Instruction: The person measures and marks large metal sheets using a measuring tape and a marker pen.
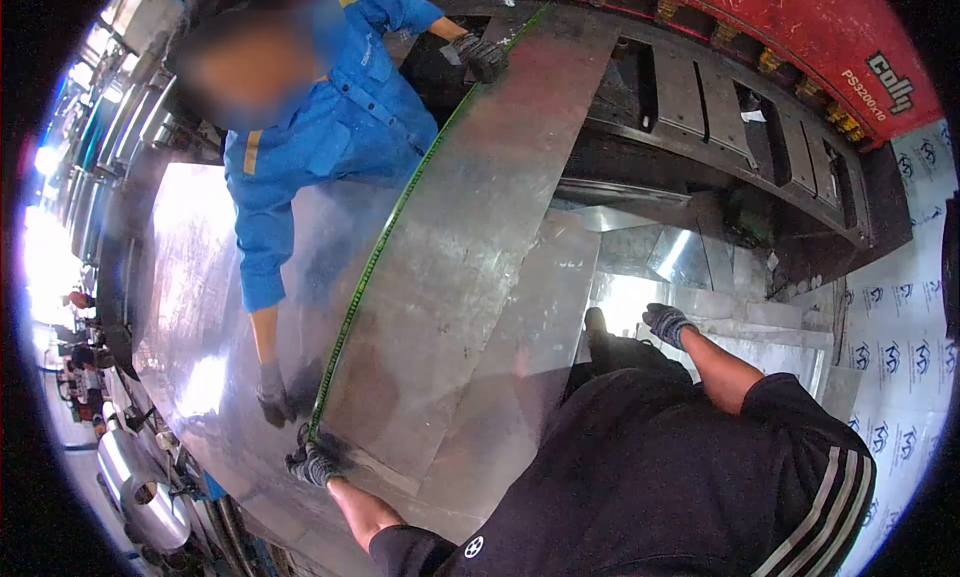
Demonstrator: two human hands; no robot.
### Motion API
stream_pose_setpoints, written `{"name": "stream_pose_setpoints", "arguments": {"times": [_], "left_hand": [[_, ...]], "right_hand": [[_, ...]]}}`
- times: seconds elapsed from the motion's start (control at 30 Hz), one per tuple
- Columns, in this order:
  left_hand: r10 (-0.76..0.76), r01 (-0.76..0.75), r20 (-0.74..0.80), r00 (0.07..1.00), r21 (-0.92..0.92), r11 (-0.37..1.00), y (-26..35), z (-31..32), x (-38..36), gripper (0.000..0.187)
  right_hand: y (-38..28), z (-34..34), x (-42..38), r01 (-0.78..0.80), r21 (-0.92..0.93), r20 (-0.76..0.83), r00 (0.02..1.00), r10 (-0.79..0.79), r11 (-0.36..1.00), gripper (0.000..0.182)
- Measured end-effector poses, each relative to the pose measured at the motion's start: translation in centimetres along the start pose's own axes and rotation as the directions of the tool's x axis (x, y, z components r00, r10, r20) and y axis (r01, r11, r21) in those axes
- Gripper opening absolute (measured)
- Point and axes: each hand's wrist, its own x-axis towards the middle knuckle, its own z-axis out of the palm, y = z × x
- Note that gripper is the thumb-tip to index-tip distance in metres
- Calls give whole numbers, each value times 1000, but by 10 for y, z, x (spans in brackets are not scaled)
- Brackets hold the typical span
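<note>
My left hand [315,464], in a grey knit glove, pinches the near end of a green measuring tape [365,275] at the edge of a large metal sheet [450,247]. The tape runs straight across the sheet toward the far side. There a co-worker's gloved hand [482,57] is at its other end. The co-worker's other gloved hand [273,395] rests on the metal close to my left hand. Off to the right, my right hand [667,324], gloved too, hangs with loosely bent fingers and holds nothing.
A person in a blue work jacket [345,107] leans over the sheet from the left. A red machine [800,37] marked "colly" stands behind a dark slotted bed [720,117]. Metal offcuts [680,257] lie low on the right. A metal roll [145,487] is at lower left.
</note>
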Motion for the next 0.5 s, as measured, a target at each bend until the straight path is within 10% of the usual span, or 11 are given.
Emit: {"name": "stream_pose_setpoints", "arguments": {"times": [0.1, 0.2, 0.23, 0.3, 0.43, 0.5], "left_hand": [[234, -301, 198, 952, 462, 834, 38, -3, -9, 36], [290, -644, 595, 749, 758, 107, 87, -9, -24, 26], [290, -641, 593, 751, 760, 106, 35, -21, -9, 26], [177, -279, 263, 949, 429, 859, -31, -17, 78, 33], [221, -270, 174, 960, 346, 899, -4, -41, 52, 32], [245, -270, 121, 962, 284, 920, 18, -46, 28, 31]], "right_hand": [[7, 7, -1, 16, 109, -90, 996, -6, 994, 52], [11, 9, 3, 4, 157, -106, 994, 12, 988, 51], [11, 10, 4, 7, 156, -106, 994, 9, 988, 51], [8, 6, 1, 36, 231, -199, 980, 11, 972, 45], [-4, -23, -3, -6, 207, -148, 988, 38, 978, 41], [-5, -19, -3, 107, 271, -385, 923, 6, 957, 35]]}}
